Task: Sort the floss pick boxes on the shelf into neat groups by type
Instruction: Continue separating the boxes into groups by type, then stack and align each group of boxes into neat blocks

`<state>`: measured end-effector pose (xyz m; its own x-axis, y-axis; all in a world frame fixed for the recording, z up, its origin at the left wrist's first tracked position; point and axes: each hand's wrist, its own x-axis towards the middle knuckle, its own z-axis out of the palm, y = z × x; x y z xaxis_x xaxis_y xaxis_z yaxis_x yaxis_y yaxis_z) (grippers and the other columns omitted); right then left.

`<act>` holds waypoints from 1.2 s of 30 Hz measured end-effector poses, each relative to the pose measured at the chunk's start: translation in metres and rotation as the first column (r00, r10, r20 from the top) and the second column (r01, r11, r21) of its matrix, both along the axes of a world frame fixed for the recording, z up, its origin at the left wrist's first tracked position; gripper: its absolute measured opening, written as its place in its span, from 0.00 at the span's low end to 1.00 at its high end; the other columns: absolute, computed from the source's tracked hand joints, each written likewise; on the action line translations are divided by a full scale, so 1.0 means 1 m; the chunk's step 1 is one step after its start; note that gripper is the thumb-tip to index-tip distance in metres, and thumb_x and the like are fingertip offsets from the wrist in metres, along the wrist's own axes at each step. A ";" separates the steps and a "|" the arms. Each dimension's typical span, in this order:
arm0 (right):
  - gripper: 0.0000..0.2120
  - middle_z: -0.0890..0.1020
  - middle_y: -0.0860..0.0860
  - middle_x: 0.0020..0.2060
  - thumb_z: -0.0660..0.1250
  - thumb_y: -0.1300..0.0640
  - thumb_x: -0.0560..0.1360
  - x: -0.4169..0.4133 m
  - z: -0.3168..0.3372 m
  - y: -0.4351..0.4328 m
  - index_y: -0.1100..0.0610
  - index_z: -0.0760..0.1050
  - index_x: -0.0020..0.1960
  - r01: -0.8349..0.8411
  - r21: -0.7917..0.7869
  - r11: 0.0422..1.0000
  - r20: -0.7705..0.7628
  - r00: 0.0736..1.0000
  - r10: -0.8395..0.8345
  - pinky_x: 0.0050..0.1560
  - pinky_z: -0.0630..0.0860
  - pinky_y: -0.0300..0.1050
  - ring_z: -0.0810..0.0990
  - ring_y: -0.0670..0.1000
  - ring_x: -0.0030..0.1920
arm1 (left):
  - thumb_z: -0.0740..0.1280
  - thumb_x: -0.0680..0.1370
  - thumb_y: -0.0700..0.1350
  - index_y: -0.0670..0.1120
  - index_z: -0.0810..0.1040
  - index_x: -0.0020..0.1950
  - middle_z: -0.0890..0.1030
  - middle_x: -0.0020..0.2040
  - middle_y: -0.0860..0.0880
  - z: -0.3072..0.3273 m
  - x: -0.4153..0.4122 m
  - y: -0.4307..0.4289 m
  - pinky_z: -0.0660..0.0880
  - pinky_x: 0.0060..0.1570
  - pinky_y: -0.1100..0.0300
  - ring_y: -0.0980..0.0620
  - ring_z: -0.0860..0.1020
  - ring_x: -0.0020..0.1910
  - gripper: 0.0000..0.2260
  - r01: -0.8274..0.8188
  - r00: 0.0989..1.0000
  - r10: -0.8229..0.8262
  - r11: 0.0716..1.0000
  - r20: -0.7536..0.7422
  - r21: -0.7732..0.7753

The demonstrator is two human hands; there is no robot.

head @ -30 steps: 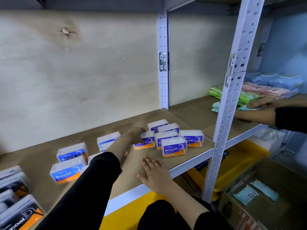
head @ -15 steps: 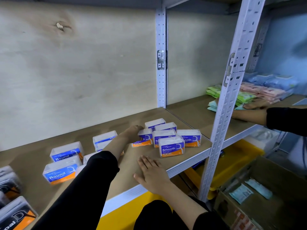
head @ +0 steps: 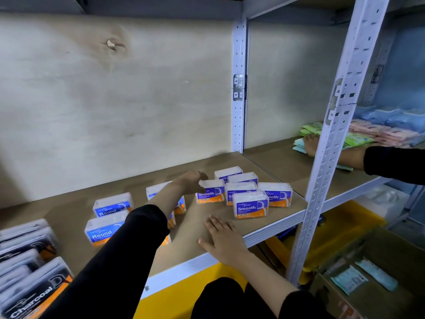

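Several purple-and-orange "Smooth" floss boxes (head: pixel 250 204) stand clustered at the right end of the wooden shelf (head: pixel 69 210). My left hand (head: pixel 189 181) reaches over the shelf, and its fingers touch the left side of the leftmost Smooth box (head: pixel 210 194); whether they curl round it I cannot tell for sure. Blue-and-orange "Round" boxes (head: pixel 104 227) sit further left, some hidden under my left forearm. Black "Charcoal" packs (head: pixel 30 293) lie at the far left front. My right hand (head: pixel 222 240) rests flat on the shelf near its front edge.
A white perforated upright (head: pixel 331 139) stands at the shelf's right front corner. On the neighbouring shelf another person's hand (head: pixel 310 143) rests on green, pink and blue packets (head: pixel 358 137). Below are a yellow bin (head: pixel 331 240) and a cardboard box (head: pixel 377 277) with packets.
My left hand has slid back to the left off the Smooth box, so its label now shows in full. My right hand stays flat on the shelf.
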<state>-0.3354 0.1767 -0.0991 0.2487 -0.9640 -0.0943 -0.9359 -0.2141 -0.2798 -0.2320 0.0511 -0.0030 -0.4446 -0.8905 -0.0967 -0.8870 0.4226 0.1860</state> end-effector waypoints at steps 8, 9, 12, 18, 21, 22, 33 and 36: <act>0.27 0.62 0.53 0.73 0.55 0.46 0.78 0.002 0.016 -0.004 0.58 0.60 0.72 0.023 -0.017 1.000 -0.006 1.000 -0.023 0.72 0.57 0.48 0.61 0.53 0.73 | 0.66 0.76 0.43 0.44 0.71 0.68 0.71 0.70 0.45 0.024 0.033 0.023 0.66 0.65 0.59 0.47 0.69 0.68 0.20 -0.056 0.998 0.055 0.997 -0.021 -0.055; 0.26 0.64 0.53 0.72 0.56 0.46 0.78 0.002 0.018 -0.003 0.58 0.61 0.71 0.023 -0.017 1.000 -0.008 1.000 -0.023 0.71 0.59 0.48 0.63 0.53 0.71 | 0.66 0.76 0.42 0.44 0.71 0.67 0.71 0.69 0.45 0.027 0.037 0.027 0.66 0.65 0.58 0.47 0.69 0.68 0.19 -0.063 0.998 0.061 0.996 -0.031 -0.059; 0.22 0.71 0.54 0.67 0.57 0.48 0.77 0.003 0.021 -0.002 0.58 0.66 0.68 0.039 -0.024 0.999 -0.005 0.999 -0.039 0.66 0.67 0.47 0.70 0.54 0.66 | 0.66 0.77 0.42 0.44 0.73 0.66 0.74 0.67 0.44 0.036 0.047 0.041 0.67 0.64 0.59 0.47 0.70 0.67 0.18 -0.066 0.997 0.063 0.995 -0.045 -0.081; 0.17 0.76 0.53 0.60 0.59 0.50 0.77 0.003 0.024 0.005 0.57 0.72 0.62 0.076 -0.006 0.997 0.034 0.997 -0.076 0.59 0.72 0.46 0.75 0.52 0.59 | 0.66 0.76 0.42 0.43 0.75 0.65 0.76 0.66 0.44 0.046 0.065 0.063 0.69 0.64 0.59 0.48 0.73 0.65 0.17 -0.084 0.995 0.078 0.993 -0.069 -0.086; 0.16 0.77 0.53 0.59 0.60 0.51 0.77 0.003 0.027 0.007 0.58 0.73 0.60 0.084 0.006 0.996 0.050 0.995 -0.084 0.58 0.74 0.46 0.75 0.52 0.58 | 0.66 0.76 0.41 0.42 0.74 0.65 0.76 0.66 0.44 0.051 0.068 0.071 0.69 0.64 0.58 0.48 0.73 0.65 0.17 -0.081 0.995 0.075 0.993 -0.070 -0.090; 0.16 0.77 0.53 0.58 0.60 0.51 0.77 0.003 0.028 0.007 0.58 0.73 0.60 0.089 0.011 0.996 0.054 0.995 -0.089 0.58 0.74 0.46 0.76 0.52 0.57 | 0.65 0.76 0.41 0.42 0.74 0.65 0.76 0.66 0.44 0.052 0.069 0.072 0.69 0.64 0.58 0.48 0.73 0.65 0.17 -0.081 0.995 0.075 0.993 -0.071 -0.090; 0.13 0.79 0.57 0.57 0.62 0.58 0.76 -0.009 0.069 -0.004 0.60 0.74 0.59 0.134 -0.168 0.977 0.163 0.981 -0.106 0.57 0.74 0.46 0.77 0.55 0.57 | 0.64 0.77 0.41 0.43 0.74 0.65 0.75 0.66 0.44 0.059 0.064 0.070 0.68 0.62 0.59 0.47 0.72 0.66 0.16 -0.061 0.995 0.049 0.989 -0.090 -0.133; 0.15 0.78 0.56 0.59 0.62 0.57 0.75 -0.023 0.090 -0.018 0.58 0.74 0.61 0.161 -0.221 0.962 0.119 0.983 -0.137 0.55 0.73 0.45 0.76 0.56 0.58 | 0.64 0.77 0.41 0.43 0.74 0.65 0.76 0.66 0.45 0.059 0.058 0.061 0.68 0.62 0.60 0.48 0.72 0.66 0.16 -0.047 0.995 0.034 0.989 -0.098 -0.142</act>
